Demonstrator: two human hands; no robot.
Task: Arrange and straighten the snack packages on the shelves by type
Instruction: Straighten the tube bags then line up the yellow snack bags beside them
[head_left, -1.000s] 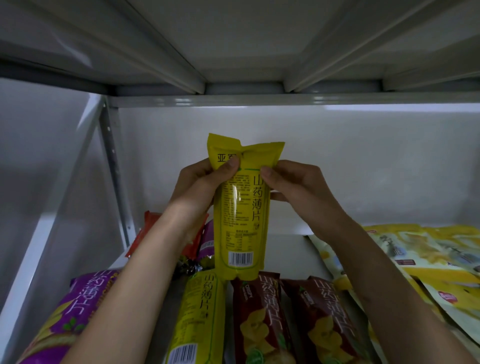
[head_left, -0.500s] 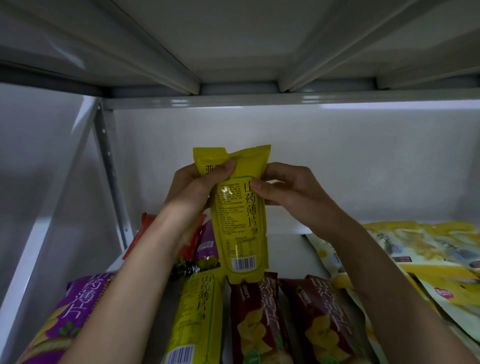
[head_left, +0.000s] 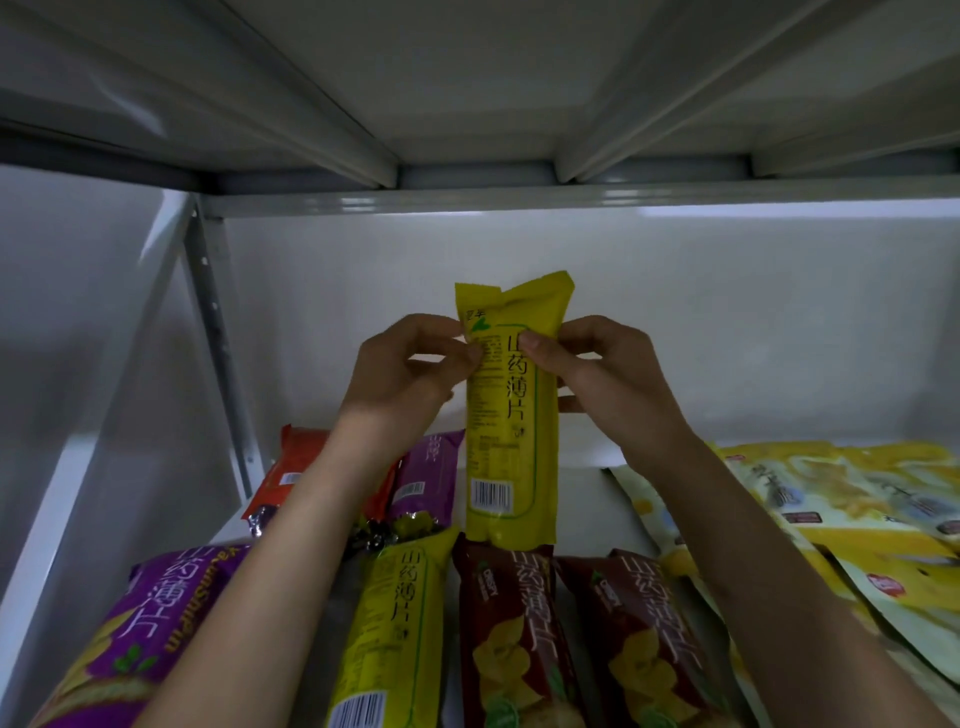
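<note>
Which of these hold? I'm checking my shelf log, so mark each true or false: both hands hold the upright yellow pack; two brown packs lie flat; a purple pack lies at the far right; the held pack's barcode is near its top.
1. Both the left hand and right hand hold the upright yellow pack: true.
2. Two brown packs lie flat: true.
3. Purple pack far right: false, it lies far left.
4. Barcode near top: false, near the bottom.
</note>
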